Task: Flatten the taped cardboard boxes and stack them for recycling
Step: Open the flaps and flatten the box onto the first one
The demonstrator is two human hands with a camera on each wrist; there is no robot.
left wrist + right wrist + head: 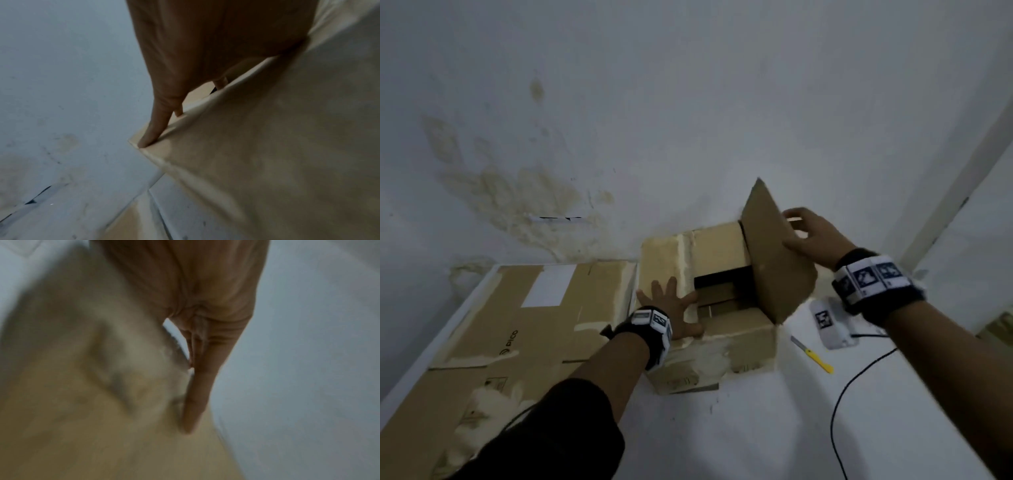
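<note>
A brown cardboard box (715,346) stands on the white surface against the wall, its top partly open with a dark gap inside. My left hand (673,301) lies flat with fingers spread on the box's left top flap; the left wrist view shows a straight finger (153,129) pressing near a box (267,146) corner. My right hand (804,233) pinches the raised right flap (770,260) between thumb and fingers, and the flap stands nearly upright. The right wrist view is blurred, showing fingers (197,386) along the flap (82,386).
A large flattened cardboard sheet (524,325) lies to the left of the box. To the right, a yellow utility knife (813,354), a white tagged device (832,322) and a black cable (859,377) lie on the surface. The stained wall (619,137) is close behind.
</note>
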